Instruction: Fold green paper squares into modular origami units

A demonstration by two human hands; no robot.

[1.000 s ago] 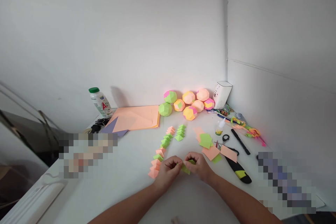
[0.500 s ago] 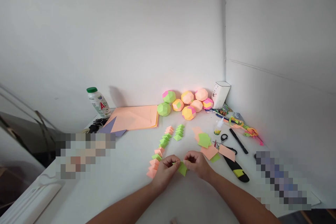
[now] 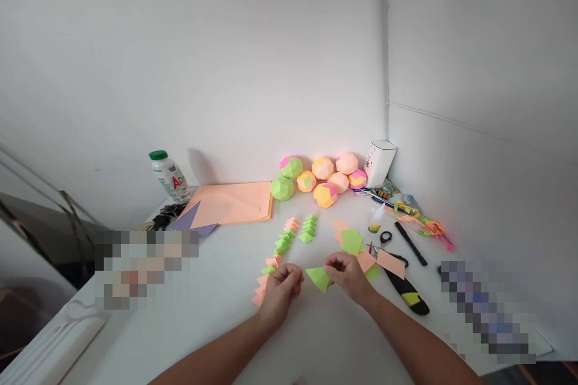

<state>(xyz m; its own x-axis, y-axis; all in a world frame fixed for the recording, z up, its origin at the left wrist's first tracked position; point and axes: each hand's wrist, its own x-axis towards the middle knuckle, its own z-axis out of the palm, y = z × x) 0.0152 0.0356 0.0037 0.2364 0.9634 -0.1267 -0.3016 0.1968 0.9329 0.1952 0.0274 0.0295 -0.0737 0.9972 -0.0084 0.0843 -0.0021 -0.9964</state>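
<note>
My right hand (image 3: pixel 347 277) pinches a folded green paper piece (image 3: pixel 318 278) by its right corner, just above the white table (image 3: pixel 217 307). My left hand (image 3: pixel 280 290) is curled into a loose fist a little to the left of the piece and no longer touches it. A row of small folded green and peach paper units (image 3: pixel 280 246) runs away from my left hand. Loose green and peach paper squares (image 3: pixel 352 242) lie beyond my right hand.
Several coloured paper balls (image 3: pixel 323 177) sit against the back wall beside a white box (image 3: pixel 380 162). Peach sheets (image 3: pixel 232 201) and a bottle (image 3: pixel 168 175) lie at the back left. Scissors (image 3: pixel 387 239), a glue bottle (image 3: pixel 374 219), a pen (image 3: pixel 410 243) and a black-yellow knife (image 3: pixel 409 296) lie at the right.
Both hands held the green piece before. Now my left hand has let go and drawn back left, and the piece hangs from my right hand's fingers, opened into a triangle shape.
</note>
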